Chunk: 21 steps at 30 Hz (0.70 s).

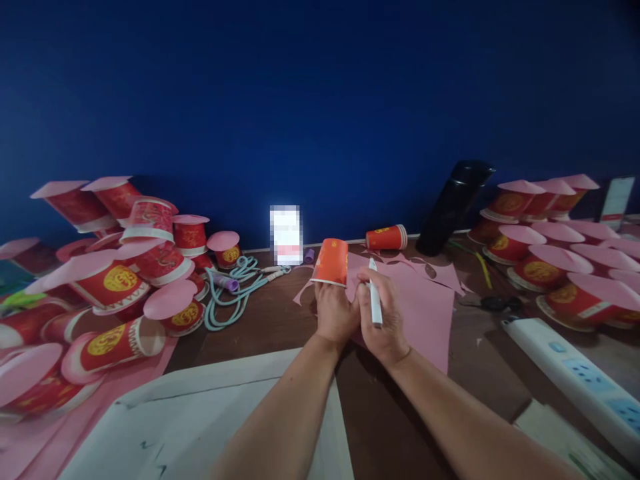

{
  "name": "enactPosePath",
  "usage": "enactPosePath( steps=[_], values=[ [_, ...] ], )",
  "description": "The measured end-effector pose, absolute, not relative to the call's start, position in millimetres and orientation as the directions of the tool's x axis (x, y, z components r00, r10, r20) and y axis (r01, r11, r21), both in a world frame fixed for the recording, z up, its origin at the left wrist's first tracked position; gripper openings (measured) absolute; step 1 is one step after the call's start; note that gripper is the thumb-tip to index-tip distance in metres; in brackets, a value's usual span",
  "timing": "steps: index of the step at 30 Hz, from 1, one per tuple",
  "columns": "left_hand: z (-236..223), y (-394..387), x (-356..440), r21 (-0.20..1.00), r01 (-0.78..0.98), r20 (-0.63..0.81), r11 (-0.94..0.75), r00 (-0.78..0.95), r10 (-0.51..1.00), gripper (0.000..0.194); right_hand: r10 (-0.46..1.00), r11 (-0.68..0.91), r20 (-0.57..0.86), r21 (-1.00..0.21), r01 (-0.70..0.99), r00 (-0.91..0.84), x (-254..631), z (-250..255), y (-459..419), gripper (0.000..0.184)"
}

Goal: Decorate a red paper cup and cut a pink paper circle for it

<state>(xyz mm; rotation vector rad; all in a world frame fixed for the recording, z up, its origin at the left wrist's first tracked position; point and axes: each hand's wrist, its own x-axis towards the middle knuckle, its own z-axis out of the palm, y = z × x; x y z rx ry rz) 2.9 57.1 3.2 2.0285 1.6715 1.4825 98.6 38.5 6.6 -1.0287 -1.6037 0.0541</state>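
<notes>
An orange-red paper cup [331, 261] is upside down over the fingers of my left hand [334, 313], which holds it from inside its open end. Those fingertips are hidden within the cup. Just to the right, my right hand [384, 327] grips a white marker [375, 303], its fingers closed round the barrel. The marker tilts with its upper end toward the wall, close beside the cup but apart from it. Beneath and behind both hands lies a cut sheet of pink paper [427, 313] with ragged edges and holes.
Red cups topped with pink discs [190, 233] pile up at left; similar cups [545, 267] stack at right. Along the blue wall are a lit phone [286, 237], nested cups [387, 237] and a leaning black flask [453, 210]. A blue cord [240, 293], power strip [575, 380] and white sheet [200, 427] lie around.
</notes>
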Motion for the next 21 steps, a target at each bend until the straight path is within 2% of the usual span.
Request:
enactPosePath(
  steps=[2,5,12,21],
  values=[
    [-0.1,56.1,2.1,0.526,0.761,0.605,-0.379,-0.022,0.796,0.023,0.595,0.629,0.803,-0.500,0.596,0.045,98.2,10.0,36.2,0.027],
    [-1.7,54.0,1.0,0.424,0.820,0.553,-0.384,0.102,0.827,0.019,0.563,0.660,0.826,-0.449,0.603,-0.001,96.6,13.5,31.7,0.031],
    [-4.1,52.7,3.1,0.323,0.859,0.553,-0.397,0.169,0.816,0.027,0.555,0.685,0.831,-0.425,0.592,-0.046,95.6,12.1,30.2,0.041],
    [-8.5,50.7,6.7,0.162,0.895,0.596,-0.415,0.247,0.764,0.035,0.564,0.646,0.825,-0.423,0.635,-0.024,99.5,12.4,35.0,0.030]
  ],
)
